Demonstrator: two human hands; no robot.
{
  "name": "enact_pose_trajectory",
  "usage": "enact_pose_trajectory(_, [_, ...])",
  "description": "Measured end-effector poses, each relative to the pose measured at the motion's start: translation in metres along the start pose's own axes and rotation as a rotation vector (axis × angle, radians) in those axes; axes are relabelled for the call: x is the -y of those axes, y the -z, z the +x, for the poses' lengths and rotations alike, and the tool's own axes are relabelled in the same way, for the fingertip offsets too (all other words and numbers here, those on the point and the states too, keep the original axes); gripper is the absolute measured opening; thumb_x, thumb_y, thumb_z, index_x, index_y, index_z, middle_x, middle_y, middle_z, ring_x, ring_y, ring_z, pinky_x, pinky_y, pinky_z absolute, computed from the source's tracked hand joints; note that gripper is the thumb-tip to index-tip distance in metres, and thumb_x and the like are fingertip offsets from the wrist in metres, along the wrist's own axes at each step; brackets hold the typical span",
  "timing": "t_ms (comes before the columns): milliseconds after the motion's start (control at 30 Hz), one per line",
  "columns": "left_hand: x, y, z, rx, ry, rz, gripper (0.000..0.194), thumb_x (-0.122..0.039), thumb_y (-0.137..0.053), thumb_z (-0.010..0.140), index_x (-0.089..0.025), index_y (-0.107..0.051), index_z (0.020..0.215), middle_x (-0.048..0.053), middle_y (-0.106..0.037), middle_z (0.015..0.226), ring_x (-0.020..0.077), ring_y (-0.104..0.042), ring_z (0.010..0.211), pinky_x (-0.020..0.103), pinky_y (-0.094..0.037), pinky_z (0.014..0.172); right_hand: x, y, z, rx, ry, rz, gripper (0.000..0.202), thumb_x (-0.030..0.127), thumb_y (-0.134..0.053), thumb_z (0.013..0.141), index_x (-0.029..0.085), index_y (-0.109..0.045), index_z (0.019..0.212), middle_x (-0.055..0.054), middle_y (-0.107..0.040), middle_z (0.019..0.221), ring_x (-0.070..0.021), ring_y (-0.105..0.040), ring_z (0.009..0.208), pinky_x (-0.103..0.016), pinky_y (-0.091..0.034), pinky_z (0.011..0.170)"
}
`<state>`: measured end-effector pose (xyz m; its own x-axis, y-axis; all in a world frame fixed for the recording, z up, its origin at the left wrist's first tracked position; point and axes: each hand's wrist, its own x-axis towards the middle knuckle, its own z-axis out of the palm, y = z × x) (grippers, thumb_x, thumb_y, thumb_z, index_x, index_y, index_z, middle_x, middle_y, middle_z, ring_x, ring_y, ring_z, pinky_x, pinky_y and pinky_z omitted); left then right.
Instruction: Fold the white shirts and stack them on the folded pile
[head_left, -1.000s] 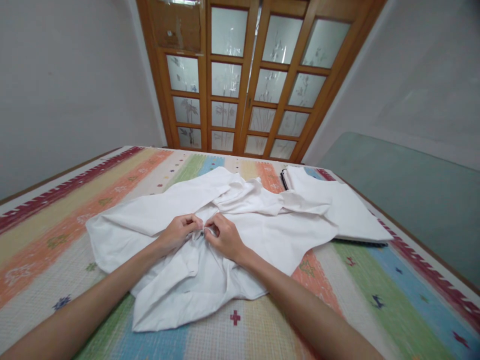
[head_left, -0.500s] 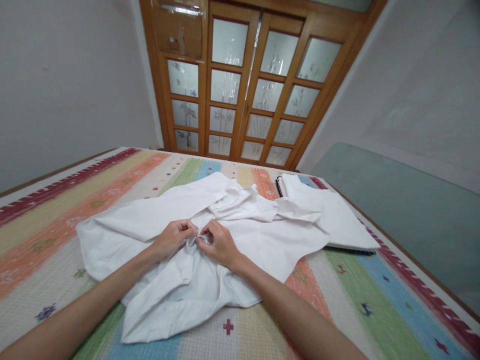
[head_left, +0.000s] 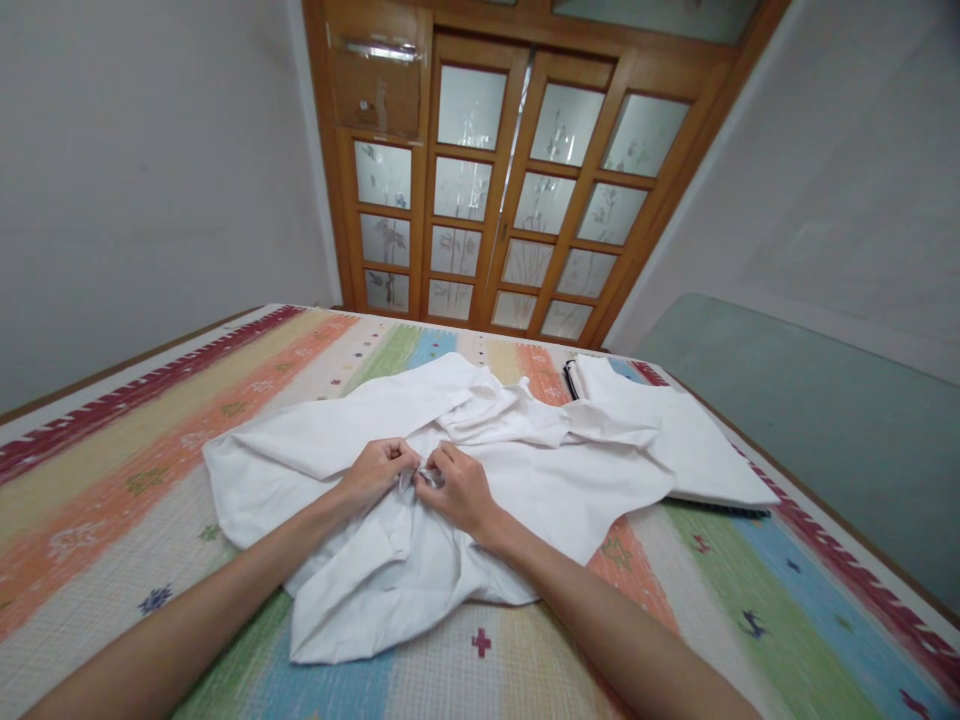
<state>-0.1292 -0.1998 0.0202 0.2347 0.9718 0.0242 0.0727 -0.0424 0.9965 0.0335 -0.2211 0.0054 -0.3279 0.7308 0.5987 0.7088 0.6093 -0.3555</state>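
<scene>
A white shirt lies spread and rumpled, with one sleeve folded toward me. Close together at its middle, both hands pinch the cloth. My left hand is closed, thumb and fingertips on a gathered bit of the shirt. Just to the right, my right hand pinches the same gathered spot. Whatever small part sits between the fingertips is hidden by them.
Under the shirt is a striped, multicoloured cloth covering the table. A stack of folded white garments, dark cloth at its lower edge, lies at the right. Beyond stand wooden doors with glass panes; a greenish panel is at the right.
The view has shifted a little, so everything appears slightly farther right. Both hands keep pinching the shirt at the same spot, with only slight finger movement.
</scene>
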Motion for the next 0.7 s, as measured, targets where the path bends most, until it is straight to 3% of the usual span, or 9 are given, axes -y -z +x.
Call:
enact_pose_trajectory(467, [-0.0056, 0.0053, 0.0007, 0.141, -0.076, 0.144, 0.018, -0.034, -0.065, 0.067, -0.016, -0.061, 0.065, 0.000, -0.060, 0.063, 0.0131, -0.053, 0.062, 0.024, -0.041, 0.061, -0.0053, -0.0011, 0.0003, -0.017, 0.046, 0.099, 0.016, 0.018, -0.057, 0.075, 0.022, -0.042, 0.071, 0.001, -0.047, 0.070, -0.0141, -0.044, 0.062, -0.026, -0.033, 0.058])
enact_pose_trajectory(700, [-0.0063, 0.0080, 0.0006, 0.152, -0.044, 0.160, 0.022, -0.036, -0.064, 0.068, -0.016, -0.057, 0.066, -0.003, -0.055, 0.058, 0.0100, -0.047, 0.054, 0.021, -0.037, 0.053, -0.0039, 0.0027, 0.0011, 0.011, 0.055, 0.118, 0.016, 0.017, -0.056, 0.073, 0.022, -0.041, 0.071, 0.003, -0.045, 0.069, -0.0131, -0.043, 0.062, -0.024, -0.032, 0.058])
